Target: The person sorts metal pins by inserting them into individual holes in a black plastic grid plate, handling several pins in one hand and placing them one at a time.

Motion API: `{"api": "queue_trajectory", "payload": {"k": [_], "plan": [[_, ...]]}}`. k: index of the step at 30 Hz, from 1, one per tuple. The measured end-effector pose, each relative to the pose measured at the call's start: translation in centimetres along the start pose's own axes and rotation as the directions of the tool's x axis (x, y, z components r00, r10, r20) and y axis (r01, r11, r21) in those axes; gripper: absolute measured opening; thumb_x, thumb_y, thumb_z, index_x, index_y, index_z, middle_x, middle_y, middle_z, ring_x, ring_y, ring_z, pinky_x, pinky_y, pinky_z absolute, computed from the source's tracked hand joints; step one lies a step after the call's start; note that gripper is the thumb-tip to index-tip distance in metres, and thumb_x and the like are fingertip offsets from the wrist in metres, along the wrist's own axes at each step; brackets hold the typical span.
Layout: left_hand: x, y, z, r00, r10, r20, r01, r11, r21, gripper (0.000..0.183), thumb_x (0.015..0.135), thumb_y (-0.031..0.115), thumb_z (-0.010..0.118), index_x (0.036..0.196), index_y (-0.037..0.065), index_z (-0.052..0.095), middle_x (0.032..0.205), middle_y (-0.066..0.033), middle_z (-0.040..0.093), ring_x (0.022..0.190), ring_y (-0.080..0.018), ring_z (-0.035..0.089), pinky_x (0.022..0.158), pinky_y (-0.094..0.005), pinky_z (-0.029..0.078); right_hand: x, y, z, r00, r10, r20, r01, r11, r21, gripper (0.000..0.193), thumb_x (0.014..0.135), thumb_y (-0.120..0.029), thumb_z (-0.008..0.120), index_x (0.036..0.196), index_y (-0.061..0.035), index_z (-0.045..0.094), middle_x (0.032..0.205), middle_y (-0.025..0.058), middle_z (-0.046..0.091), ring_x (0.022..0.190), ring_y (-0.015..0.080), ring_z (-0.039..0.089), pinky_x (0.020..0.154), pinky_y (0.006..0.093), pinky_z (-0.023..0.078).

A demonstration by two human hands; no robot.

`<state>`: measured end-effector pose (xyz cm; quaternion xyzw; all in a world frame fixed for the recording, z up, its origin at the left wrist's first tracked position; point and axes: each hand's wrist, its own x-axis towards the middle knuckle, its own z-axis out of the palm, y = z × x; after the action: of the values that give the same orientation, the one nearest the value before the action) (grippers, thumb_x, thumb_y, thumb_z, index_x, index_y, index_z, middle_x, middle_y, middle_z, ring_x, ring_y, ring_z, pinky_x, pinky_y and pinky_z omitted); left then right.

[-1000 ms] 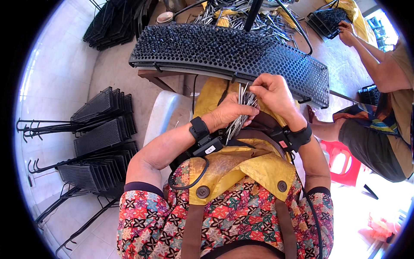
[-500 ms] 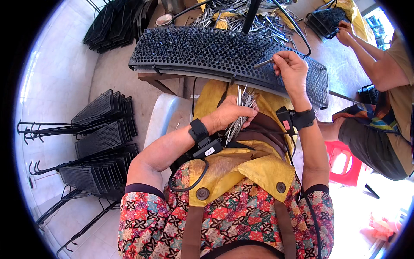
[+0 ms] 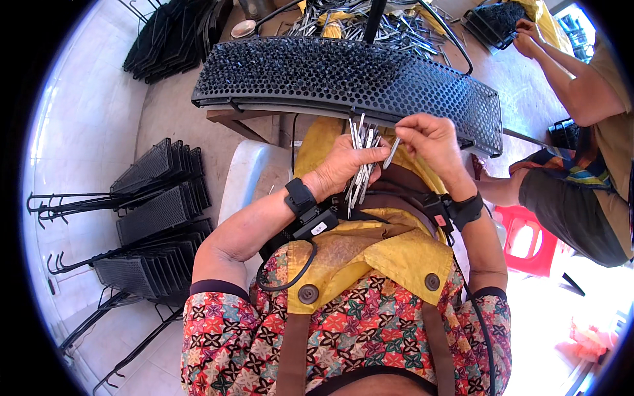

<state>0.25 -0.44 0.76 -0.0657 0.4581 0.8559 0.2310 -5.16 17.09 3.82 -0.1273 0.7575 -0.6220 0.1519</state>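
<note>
My left hand [image 3: 345,164] is closed around a loose bundle of slim silvery metal pieces [image 3: 360,185], whose ends stick out above and below the fist. Close beside it on the right, my right hand [image 3: 430,142] pinches one slim metal piece [image 3: 391,154] between thumb and fingers, its free end slanting down by the left thumb. Just beyond both hands stands a long black perforated rack [image 3: 462,109]. Small dark pieces fill many holes at its left and middle; the holes on its right show bare.
A pile of metal pieces [image 3: 389,33] lies behind the rack. Stacked black racks with hooked rods [image 3: 155,218] stand at left, more racks [image 3: 165,39] at far left. At right a co-worker's hands [image 3: 526,38] work at another black rack [image 3: 492,26], near a red stool [image 3: 528,244].
My right hand has come down and left from above the rack to beside my left hand, a slim metal piece in its fingers. My left hand still grips the bundle.
</note>
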Motion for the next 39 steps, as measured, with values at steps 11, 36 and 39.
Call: {"api": "queue_trajectory", "payload": {"k": [11,36,39], "plan": [[0.2,-0.4,-0.2,1.0,-0.015,0.004,0.014,0.997,0.079,0.013,0.077,0.012,0.066,0.079,0.004,0.057,0.061,-0.004,0.057,0.046,-0.0119,0.053,0.04,-0.0233,0.041,-0.2,-0.6,0.9,0.941,-0.313,-0.131,0.228,0.869,-0.44,0.009,0.075,-0.006,0.062,0.078,0.0029,0.061,0.062,0.011,0.058,0.055,0.0137,0.055,0.052,0.0289,0.044],[-0.6,0.2,-0.7,0.999,-0.03,-0.011,0.031,0.998,0.049,0.016,0.077,0.011,0.067,0.085,0.003,0.056,0.072,-0.0087,0.062,0.048,-0.012,0.055,0.04,-0.0218,0.044,-0.2,0.6,2.8,0.996,-0.056,-0.071,0.049,0.993,-0.103,0.007,0.076,-0.002,0.063,0.079,0.0031,0.06,0.064,0.0041,0.061,0.055,0.0071,0.054,0.048,0.0216,0.042],[-0.5,-0.2,-1.1,0.998,-0.044,-0.043,0.045,0.999,0.009,0.016,0.077,0.012,0.067,0.084,0.003,0.056,0.07,-0.0084,0.061,0.048,-0.0121,0.055,0.041,-0.022,0.045,-0.5,-0.1,2.8,0.985,-0.108,-0.135,0.072,0.966,-0.247,0.009,0.074,-0.003,0.064,0.079,0.0037,0.06,0.063,0.0059,0.06,0.055,0.0082,0.054,0.05,0.0227,0.042]]}}
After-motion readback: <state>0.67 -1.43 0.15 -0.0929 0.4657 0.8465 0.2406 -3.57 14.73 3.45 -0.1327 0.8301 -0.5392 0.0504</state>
